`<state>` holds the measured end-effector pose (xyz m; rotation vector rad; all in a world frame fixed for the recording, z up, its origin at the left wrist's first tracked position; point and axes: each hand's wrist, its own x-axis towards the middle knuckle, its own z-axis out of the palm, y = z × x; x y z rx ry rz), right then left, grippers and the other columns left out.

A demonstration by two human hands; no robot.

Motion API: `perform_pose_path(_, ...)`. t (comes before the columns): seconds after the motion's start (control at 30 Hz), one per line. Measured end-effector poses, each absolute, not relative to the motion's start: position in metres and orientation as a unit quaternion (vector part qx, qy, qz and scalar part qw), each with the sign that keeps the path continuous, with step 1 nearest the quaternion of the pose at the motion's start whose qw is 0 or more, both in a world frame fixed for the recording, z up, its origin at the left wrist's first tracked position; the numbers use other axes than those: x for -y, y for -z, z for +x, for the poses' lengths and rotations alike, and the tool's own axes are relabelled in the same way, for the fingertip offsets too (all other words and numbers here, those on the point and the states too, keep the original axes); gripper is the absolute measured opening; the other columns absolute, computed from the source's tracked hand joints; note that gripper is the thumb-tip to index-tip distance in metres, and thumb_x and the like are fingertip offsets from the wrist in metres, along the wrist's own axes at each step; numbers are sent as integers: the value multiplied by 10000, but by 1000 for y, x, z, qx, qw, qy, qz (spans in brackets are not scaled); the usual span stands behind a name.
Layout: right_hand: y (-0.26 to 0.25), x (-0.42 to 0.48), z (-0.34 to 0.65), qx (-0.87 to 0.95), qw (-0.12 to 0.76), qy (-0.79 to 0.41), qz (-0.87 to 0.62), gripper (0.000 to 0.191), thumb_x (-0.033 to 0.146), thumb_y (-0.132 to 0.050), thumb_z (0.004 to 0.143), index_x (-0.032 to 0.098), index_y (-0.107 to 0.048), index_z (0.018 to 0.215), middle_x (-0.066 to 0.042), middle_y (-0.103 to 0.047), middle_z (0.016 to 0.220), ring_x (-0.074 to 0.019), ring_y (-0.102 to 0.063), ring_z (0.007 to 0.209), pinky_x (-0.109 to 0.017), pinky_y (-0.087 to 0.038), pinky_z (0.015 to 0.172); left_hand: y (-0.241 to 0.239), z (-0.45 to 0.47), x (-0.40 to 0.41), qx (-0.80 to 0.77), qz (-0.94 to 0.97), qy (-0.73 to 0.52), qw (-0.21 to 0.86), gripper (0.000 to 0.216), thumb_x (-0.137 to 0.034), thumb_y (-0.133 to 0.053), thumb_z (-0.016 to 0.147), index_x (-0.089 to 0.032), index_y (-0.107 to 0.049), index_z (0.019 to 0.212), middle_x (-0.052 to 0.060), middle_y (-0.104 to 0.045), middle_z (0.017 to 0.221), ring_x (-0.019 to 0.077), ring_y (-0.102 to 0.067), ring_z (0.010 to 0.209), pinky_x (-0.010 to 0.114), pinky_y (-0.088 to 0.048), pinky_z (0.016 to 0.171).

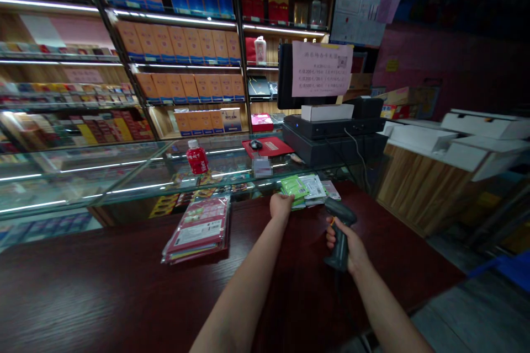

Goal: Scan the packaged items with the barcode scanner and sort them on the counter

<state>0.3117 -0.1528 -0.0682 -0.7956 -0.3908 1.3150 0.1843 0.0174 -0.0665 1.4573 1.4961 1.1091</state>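
My right hand [346, 244] is wrapped round the grip of a dark handheld barcode scanner [340, 226], whose head points toward a fan of small packets. My left hand [281, 205] reaches forward and grips the near edge of those green and white packets [306, 187], which lie on the dark red wooden counter [103, 281] near the glass case.
A stack of flat red packets [199, 229] lies on the counter to the left. Behind stands a glass display case [83, 176] with a red bottle [196, 158], a mouse on a red pad [267, 146], and a black till with monitor [331, 127]. Shelves of boxes fill the back wall.
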Motion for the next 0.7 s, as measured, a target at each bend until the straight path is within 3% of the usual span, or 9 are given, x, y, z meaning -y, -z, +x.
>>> perform_pose_path(0.17, 67, 153, 313, 178, 697, -593, -361, 332, 403, -769, 654, 186, -605, 844, 55, -475, 560, -84, -430, 453, -196, -361, 399, 56, 186, -14, -510, 496, -496, 499, 247, -268, -709, 621, -167, -493, 559, -31, -487, 509, 114, -543, 526, 235, -457, 542)
perform_pose_path(0.33, 68, 153, 314, 182, 695, -597, -357, 348, 413, -777, 645, 189, -607, 849, 55, -479, 557, -83, -433, 454, -192, -369, 399, 54, 160, 6, -399, 407, -546, 614, 302, -171, -730, 598, -166, -429, 577, -28, -508, 582, 94, -574, 585, 321, -572, 665)
perform_pose_path(0.57, 67, 161, 305, 265, 668, -576, -389, 332, 415, -748, 705, 179, -620, 901, 39, -545, 568, -99, -493, 475, -215, -450, 438, 86, 105, 27, -401, 431, -609, 532, 304, -180, -736, 548, -161, -459, 670, -44, -538, 629, 90, -590, 605, 300, -579, 651)
perform_pose_path(0.7, 68, 164, 297, 323, 625, -583, -407, 375, 453, -732, 707, 169, -617, 923, 49, -524, 525, -91, -449, 407, -198, -381, 356, 95, 97, 25, -412, 420, -655, 475, 282, -171, -690, 580, -169, -496, 785, -28, -574, 714, 115, -616, 673, 303, -579, 631)
